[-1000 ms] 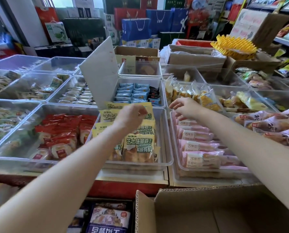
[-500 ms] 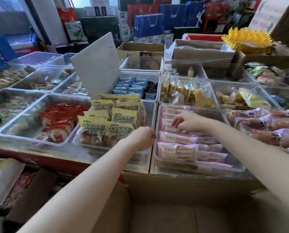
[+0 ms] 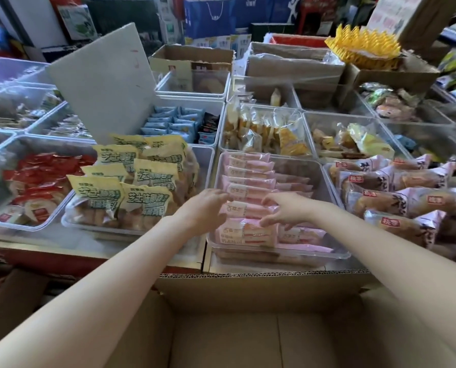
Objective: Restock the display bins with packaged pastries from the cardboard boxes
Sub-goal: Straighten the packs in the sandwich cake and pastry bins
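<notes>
Both hands reach into the clear bin [image 3: 330, 187] of pink packets [image 3: 248, 208]: left hand [image 3: 208, 205] and right hand [image 3: 287, 209] rest loosely curled fingers on the near packets, whose long axes run left-right between them. Whether either actually grips cannot be told. Nearest, the cardboard box [image 3: 248, 328] looks empty. Left, yellow packets [image 3: 142, 197] show "芝士"; right, "桃李" packets [image 3: 407, 200].

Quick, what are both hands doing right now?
Left hand: open, fingers touching the pink-wrapped pastry packs.
Right hand: open, fingers resting on those packs.
</notes>
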Motion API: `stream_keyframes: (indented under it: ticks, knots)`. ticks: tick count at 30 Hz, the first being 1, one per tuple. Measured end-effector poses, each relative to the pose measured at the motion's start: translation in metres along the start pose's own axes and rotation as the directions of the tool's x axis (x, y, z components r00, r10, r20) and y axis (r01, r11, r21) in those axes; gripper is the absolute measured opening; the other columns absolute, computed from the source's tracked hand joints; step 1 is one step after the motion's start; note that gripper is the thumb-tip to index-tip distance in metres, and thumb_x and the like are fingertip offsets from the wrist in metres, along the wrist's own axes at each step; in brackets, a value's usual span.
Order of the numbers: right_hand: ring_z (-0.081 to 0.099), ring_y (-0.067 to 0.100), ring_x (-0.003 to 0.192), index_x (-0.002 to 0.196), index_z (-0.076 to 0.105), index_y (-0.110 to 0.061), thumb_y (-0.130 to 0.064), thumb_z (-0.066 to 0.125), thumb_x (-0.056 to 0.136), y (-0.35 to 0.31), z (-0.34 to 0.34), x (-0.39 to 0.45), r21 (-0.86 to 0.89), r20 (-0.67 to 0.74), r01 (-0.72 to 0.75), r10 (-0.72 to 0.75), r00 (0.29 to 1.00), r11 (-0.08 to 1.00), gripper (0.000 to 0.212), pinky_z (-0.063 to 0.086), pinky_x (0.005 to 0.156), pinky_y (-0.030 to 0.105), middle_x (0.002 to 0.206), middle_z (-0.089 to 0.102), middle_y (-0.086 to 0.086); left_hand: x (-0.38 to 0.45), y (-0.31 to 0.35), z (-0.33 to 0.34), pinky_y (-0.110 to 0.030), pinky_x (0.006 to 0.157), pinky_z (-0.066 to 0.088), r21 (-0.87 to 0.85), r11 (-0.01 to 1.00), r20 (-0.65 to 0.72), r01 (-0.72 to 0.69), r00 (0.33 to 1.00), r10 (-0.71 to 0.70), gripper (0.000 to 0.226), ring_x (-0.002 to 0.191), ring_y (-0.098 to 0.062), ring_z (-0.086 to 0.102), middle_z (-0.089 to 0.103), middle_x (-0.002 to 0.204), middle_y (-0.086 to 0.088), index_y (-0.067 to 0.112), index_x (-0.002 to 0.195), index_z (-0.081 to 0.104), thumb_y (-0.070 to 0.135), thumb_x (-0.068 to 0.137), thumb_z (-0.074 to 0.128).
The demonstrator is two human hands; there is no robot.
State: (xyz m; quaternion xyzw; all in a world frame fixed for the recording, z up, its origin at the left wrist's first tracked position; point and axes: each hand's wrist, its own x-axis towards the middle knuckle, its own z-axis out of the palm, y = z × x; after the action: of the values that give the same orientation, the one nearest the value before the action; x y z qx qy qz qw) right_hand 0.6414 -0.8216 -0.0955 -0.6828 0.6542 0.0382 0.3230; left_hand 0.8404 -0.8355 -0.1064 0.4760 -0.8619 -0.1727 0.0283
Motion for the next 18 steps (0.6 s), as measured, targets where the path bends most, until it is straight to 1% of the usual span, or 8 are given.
stream_keyframes:
  ticks: [2, 3, 6, 9, 11, 14, 16, 18]
  knots:
    - [0.051, 0.023, 0.119, 0.135, 0.045, -0.014, -0.035, 0.066, 0.085, -0.001, 0.005, 0.003, -0.031, -0.039, 0.026, -0.027, 0.999, 0.999, 0.058, 0.045, 0.097, 0.032, 0.139, 0.047, 0.006, 0.010, 0.003, 0.011, -0.030, 0.118, 0.013, 0.181, 0.978, 0.158, -0.102, 0.985, 0.074, 0.053, 0.143, -0.014, 0.016, 0.021, 0.155, -0.003, 0.015, 0.145, 0.027, 0.010, 0.095, 0.042]
    - [0.050, 0.023, 0.120, 0.133, 0.047, -0.012, -0.031, 0.064, 0.087, -0.004, 0.008, 0.005, -0.062, -0.072, 0.041, -0.045, 0.996, 0.997, 0.053, 0.041, 0.096, 0.030, 0.136, 0.049, 0.008, 0.014, 0.003, 0.016, -0.031, 0.118, 0.012, 0.251, 0.960, 0.195, -0.125, 0.978, 0.076, 0.055, 0.144, -0.015, 0.013, 0.017, 0.156, -0.004, 0.014, 0.147, 0.022, 0.008, 0.095, 0.040]
    - [0.053, 0.025, 0.112, 0.126, 0.050, -0.010, -0.019, 0.054, 0.094, -0.009, 0.015, 0.013, -0.143, -0.125, 0.032, -0.050, 0.991, 0.989, 0.034, 0.043, 0.092, 0.030, 0.127, 0.052, 0.011, 0.025, 0.001, 0.023, -0.037, 0.114, 0.021, 0.356, 0.926, 0.158, -0.128, 0.985, 0.076, 0.049, 0.138, -0.020, 0.030, 0.034, 0.149, -0.004, 0.016, 0.142, 0.031, 0.013, 0.095, 0.042]
    - [0.054, 0.028, 0.106, 0.115, 0.055, -0.009, -0.011, 0.047, 0.095, -0.005, 0.017, 0.023, -0.241, -0.188, -0.032, -0.015, 0.982, 0.970, 0.022, 0.048, 0.089, 0.039, 0.119, 0.050, 0.011, 0.036, -0.005, 0.013, -0.038, 0.113, 0.018, 0.296, 0.949, 0.059, -0.108, 0.994, 0.095, 0.043, 0.135, -0.017, 0.034, 0.038, 0.146, 0.001, 0.021, 0.141, 0.033, 0.024, 0.098, 0.039]
    - [0.046, 0.030, 0.116, 0.113, 0.055, -0.010, -0.012, 0.045, 0.095, -0.001, 0.010, 0.030, -0.251, -0.289, -0.081, 0.005, 0.957, 0.965, 0.021, 0.044, 0.095, 0.043, 0.124, 0.045, 0.010, 0.047, -0.011, 0.005, -0.036, 0.115, 0.014, 0.253, 0.961, 0.011, -0.109, 0.994, 0.110, 0.046, 0.139, -0.014, 0.027, 0.031, 0.150, 0.002, 0.021, 0.144, 0.027, 0.022, 0.099, 0.035]
    - [0.034, 0.030, 0.128, 0.127, 0.048, -0.010, -0.018, 0.047, 0.096, 0.005, -0.004, 0.044, -0.141, -0.377, -0.102, 0.041, 0.925, 0.985, 0.033, 0.033, 0.106, 0.044, 0.136, 0.039, 0.010, 0.066, -0.016, 0.003, -0.035, 0.117, 0.007, 0.220, 0.971, 0.046, -0.095, 0.995, 0.086, 0.052, 0.144, -0.013, 0.013, 0.016, 0.156, 0.001, 0.018, 0.148, 0.016, 0.019, 0.099, 0.034]
    - [0.034, 0.028, 0.130, 0.136, 0.041, -0.010, -0.018, 0.051, 0.095, 0.010, -0.014, 0.057, -0.123, -0.380, -0.078, 0.026, 0.924, 0.989, 0.043, 0.031, 0.108, 0.041, 0.141, 0.036, 0.008, 0.077, -0.019, 0.005, -0.034, 0.117, 0.004, 0.204, 0.975, 0.077, -0.094, 0.994, 0.080, 0.057, 0.145, -0.014, 0.008, 0.013, 0.157, 0.000, 0.017, 0.149, 0.013, 0.022, 0.098, 0.038]
    - [0.035, 0.026, 0.130, 0.139, 0.038, -0.010, -0.016, 0.051, 0.094, 0.016, -0.023, 0.073, -0.087, -0.407, -0.048, 0.008, 0.913, 0.995, 0.047, 0.032, 0.107, 0.039, 0.144, 0.035, 0.007, 0.090, -0.025, 0.005, -0.034, 0.117, 0.002, 0.202, 0.975, 0.060, -0.094, 0.995, 0.084, 0.059, 0.145, -0.015, 0.007, 0.013, 0.157, -0.001, 0.015, 0.149, 0.013, 0.024, 0.097, 0.040]
